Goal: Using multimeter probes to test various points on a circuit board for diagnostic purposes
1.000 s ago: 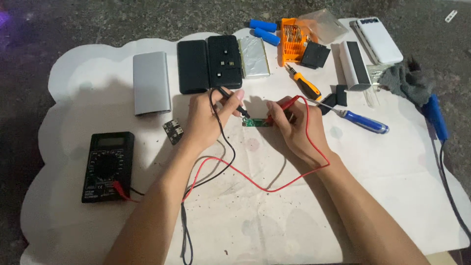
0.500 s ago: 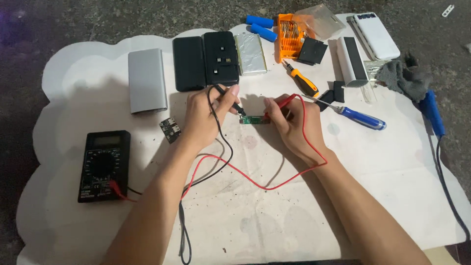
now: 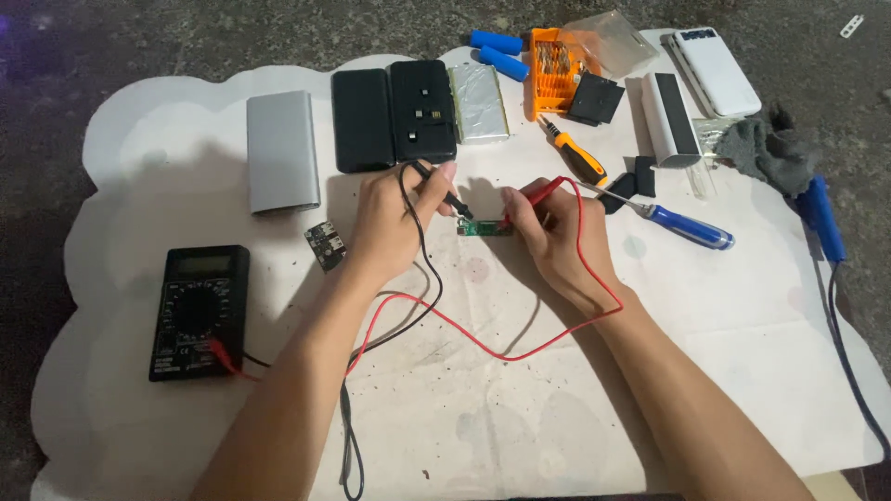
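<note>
A small green circuit board [image 3: 484,227] lies on the white mat [image 3: 724,334] between my hands. My left hand [image 3: 394,218] grips the black test probe [image 3: 447,197], its tip down at the board's left end. My right hand [image 3: 555,232] grips the red test probe [image 3: 538,193], tip at the board's right end. The red lead [image 3: 501,353] and black lead [image 3: 422,306] loop back across the mat toward a black multimeter [image 3: 199,311] at the left.
Along the far edge lie a grey power bank case [image 3: 281,150], two black case halves [image 3: 394,116], a silver battery pack [image 3: 479,102], blue cells [image 3: 497,42], an orange bit set [image 3: 555,67] and a white power bank [image 3: 715,57]. Orange [image 3: 574,153] and blue [image 3: 682,225] screwdrivers lie at the right; a small dark board [image 3: 327,244] sits at the left.
Both hands hold the probes on the green board as before. The whole view has drifted slightly; the hands sit a little lower in the picture.
</note>
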